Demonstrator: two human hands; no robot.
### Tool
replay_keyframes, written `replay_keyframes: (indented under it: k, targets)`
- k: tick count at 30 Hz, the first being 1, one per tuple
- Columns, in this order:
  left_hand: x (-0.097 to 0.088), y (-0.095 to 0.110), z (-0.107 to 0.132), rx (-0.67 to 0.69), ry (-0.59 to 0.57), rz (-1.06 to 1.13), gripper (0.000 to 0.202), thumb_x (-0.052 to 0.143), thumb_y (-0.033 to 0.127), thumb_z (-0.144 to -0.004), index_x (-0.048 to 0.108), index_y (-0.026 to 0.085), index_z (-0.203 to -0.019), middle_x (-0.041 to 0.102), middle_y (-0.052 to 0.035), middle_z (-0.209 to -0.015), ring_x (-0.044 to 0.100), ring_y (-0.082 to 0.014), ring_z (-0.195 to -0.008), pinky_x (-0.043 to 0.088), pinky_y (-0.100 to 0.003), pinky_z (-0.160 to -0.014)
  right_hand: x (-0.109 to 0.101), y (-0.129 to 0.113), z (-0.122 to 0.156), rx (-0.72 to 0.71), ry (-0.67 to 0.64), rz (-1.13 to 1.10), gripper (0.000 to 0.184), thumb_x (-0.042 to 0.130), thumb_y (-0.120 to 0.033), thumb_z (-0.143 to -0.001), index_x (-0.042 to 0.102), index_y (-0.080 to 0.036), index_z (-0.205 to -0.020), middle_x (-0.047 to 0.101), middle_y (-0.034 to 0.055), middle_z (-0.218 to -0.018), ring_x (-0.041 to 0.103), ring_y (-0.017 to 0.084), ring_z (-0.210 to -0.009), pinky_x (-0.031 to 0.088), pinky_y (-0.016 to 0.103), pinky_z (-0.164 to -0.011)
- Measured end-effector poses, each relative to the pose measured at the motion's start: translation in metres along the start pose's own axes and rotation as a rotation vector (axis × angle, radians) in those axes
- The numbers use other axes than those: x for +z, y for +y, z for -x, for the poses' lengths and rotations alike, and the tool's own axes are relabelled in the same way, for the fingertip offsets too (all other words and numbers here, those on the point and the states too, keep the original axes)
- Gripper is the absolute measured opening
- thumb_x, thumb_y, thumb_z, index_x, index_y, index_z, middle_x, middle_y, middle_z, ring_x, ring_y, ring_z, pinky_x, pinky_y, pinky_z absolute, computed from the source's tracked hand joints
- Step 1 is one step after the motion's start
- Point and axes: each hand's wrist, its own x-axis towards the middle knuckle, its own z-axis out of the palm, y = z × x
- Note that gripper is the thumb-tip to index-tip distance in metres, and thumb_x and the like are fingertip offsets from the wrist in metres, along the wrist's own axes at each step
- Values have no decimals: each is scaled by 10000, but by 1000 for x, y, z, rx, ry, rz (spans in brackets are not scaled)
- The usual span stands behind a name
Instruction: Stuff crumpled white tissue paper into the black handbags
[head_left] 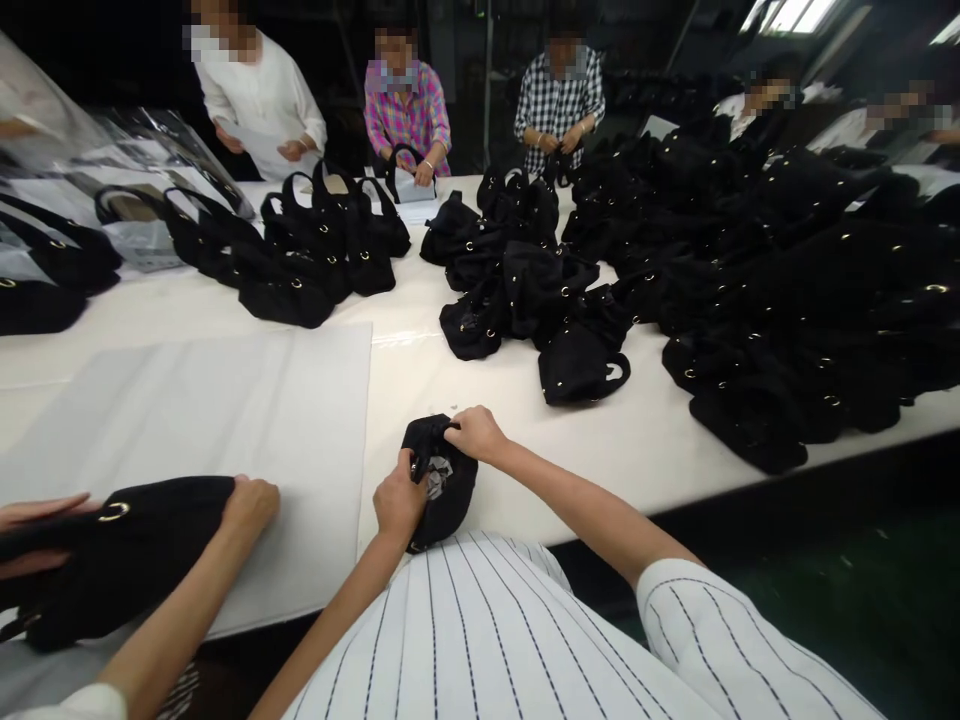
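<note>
A small black handbag [457,500] stands at the table's near edge, close against my striped shirt. Its mouth faces up, and crumpled greyish stuffing [438,478] shows inside. My left hand [400,497] grips the bag's left rim, thumb on the upper side. On the far right of the rim, my right hand [478,434] is closed with its fingers pinching the black fabric. The fingertips inside the bag are partly hidden.
To my left, a co-worker's hands hold another black bag [150,530] over a grey sheet [300,400]. Heaps of black bags [750,270] cover the right, and finished-looking bags [289,295] stand at left. Several people work across the white table [405,365].
</note>
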Motion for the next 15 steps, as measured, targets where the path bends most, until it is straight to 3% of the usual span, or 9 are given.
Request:
replay_keyframes:
  k: [2,4,7,9,12,15]
  targets:
    - [5,1,1,-26,36,50,397,503,491,-884,504,223,-1176,713,-80,-823,670,-272,-744,399,-294,-621,2,-6,-9,141,58,-315,144,631,-212,-727,761,-155,-755,721,52,-717,670,213,-774,495,264,-718]
    - [7,-2,0,-87,74,134,418,495,541,-877,518,222,-1146,702,-76,-784,666,-273,-734,398,-291,-619,4,-9,-14,279,26,-680,184,678,-195,-681,768,-153,-835,710,29,-678,669,197,-729,512,254,-666]
    - [7,-13,-3,-209,93,272,373,523,546,-855,545,237,-1062,687,-59,-754,656,-260,-719,394,-280,-613,7,-4,-12,370,-47,-1267,275,692,-255,-737,728,-125,-977,728,53,-798,676,173,-740,550,268,-688]
    - [5,-23,-4,-279,85,351,339,556,538,-831,554,246,-1004,680,-47,-759,645,-248,-711,394,-275,-616,11,3,-2,418,15,-1452,207,646,-227,-783,703,-110,-945,724,74,-831,673,154,-731,562,279,-723]
    - [2,-34,-5,-324,73,410,322,578,539,-805,555,257,-958,661,-32,-740,629,-241,-710,398,-276,-635,26,9,18,530,66,-1245,85,614,-112,-740,679,-122,-793,687,48,-708,640,137,-626,548,269,-659]
    - [2,-35,-4,-332,53,410,326,593,541,-786,548,261,-946,653,-28,-743,622,-244,-725,400,-280,-647,48,5,34,479,-21,-785,65,627,-183,-754,681,-160,-729,673,33,-689,641,168,-657,504,279,-642]
